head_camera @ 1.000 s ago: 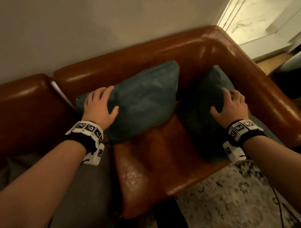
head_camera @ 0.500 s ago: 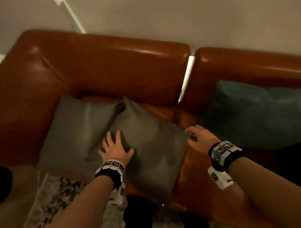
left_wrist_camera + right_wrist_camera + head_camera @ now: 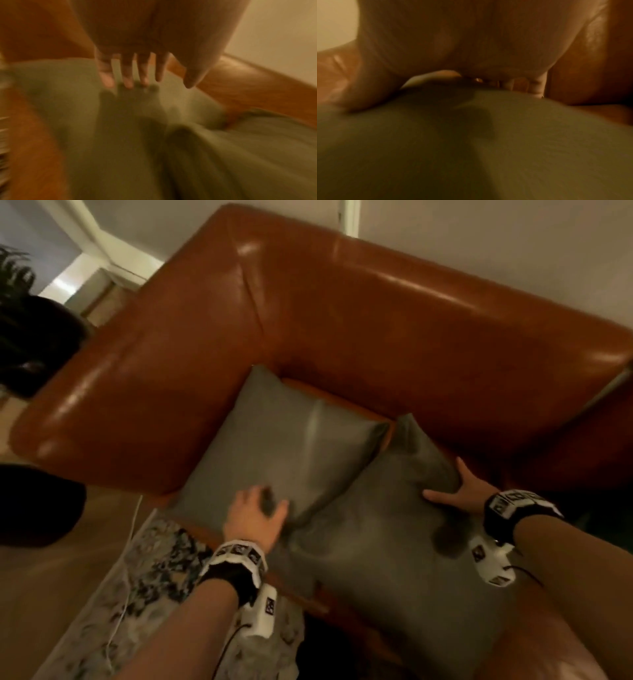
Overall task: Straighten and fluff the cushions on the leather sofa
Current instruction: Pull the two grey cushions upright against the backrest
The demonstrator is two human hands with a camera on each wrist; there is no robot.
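Two grey cushions lie on the leather sofa (image 3: 342, 313). Over the left cushion (image 3: 281, 446), left hand (image 3: 253, 518) blurs in the head view; its wrist camera shows straight, spread fingers (image 3: 127, 75). Right hand (image 3: 459, 491) grips the right cushion (image 3: 394, 559), fingertips hidden behind its edge.

Glossy brown leather sofa (image 3: 376, 313), two grey-green cushions (image 3: 287, 450), mottled grey-and-black patterned rug (image 3: 164, 570), off-white wall (image 3: 496, 237)

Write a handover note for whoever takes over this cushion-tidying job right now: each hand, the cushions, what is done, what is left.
Left hand: open, fingers spread above the left grey square fabric cushion; contact unclear through blur.
Right hand: gripping the right grey cushion at its far edge.
Both lie flat on the brown leather sofa, the right overlapping the left.
Done: neither yet stood up.
Left: fluff both, prop them against the backrest.
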